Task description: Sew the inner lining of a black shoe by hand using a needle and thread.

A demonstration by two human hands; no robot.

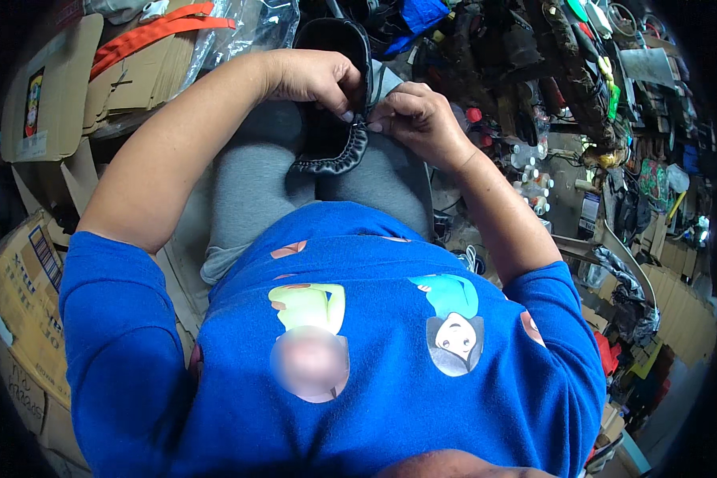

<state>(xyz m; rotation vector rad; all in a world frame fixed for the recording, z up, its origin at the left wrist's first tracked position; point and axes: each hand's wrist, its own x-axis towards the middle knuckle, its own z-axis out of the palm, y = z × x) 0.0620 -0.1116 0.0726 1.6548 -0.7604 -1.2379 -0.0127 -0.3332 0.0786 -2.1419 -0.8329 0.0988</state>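
Note:
A black, shiny, leather-like shoe (333, 36) lies over my lap, its dark inside turned partly up. Along its near edge runs a puckered, gathered band (344, 159). My left hand (327, 84) pinches the shoe's edge from the left, thumb and fingertips close to the gathers. From the right, my right hand (418, 115) has its fingertips pressed together on the same edge, almost touching the left thumb. Whether a needle or thread is between the fingers is too small to tell. Grey trousers (255, 175) lie under the shoe.
Flattened cardboard (56, 88) and orange strips (159, 32) are at the far left, beside clear plastic sheeting (251, 32). A yellowish carton (28, 295) stands near my left elbow. On the right are small bottles (534, 187), a crumpled dark plastic bag (633, 303) and cluttered shelves.

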